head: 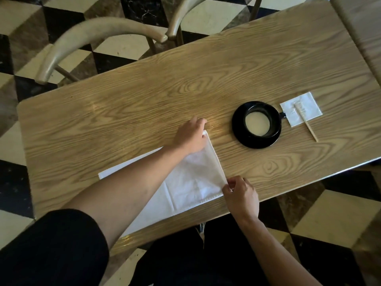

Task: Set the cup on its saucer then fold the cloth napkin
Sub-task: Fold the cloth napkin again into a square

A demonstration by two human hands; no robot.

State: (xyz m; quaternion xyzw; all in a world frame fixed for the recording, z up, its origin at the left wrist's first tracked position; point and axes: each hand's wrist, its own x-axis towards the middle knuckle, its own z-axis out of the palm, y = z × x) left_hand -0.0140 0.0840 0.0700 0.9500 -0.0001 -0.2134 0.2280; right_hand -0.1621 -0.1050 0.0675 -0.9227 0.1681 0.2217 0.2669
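with the black cup [260,120] already on its black saucer [243,139], both hands, left hand [190,137] and right hand [240,193], pinch the right corners of the white cloth napkin [185,182] lying on the near table edge, and uneven pulls could skew the fold.

Matt white cloth napkin [191,182] on grained wood table [144,96]; glossy black saucer [239,133].

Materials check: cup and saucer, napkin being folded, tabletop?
Cup and saucer: likely glazed ceramic; glossy black with highlights. Napkin: thin white woven cloth; creases, stitched hem. Table: wood or wood-look laminate; bold grain, satin sheen, can't tell which.
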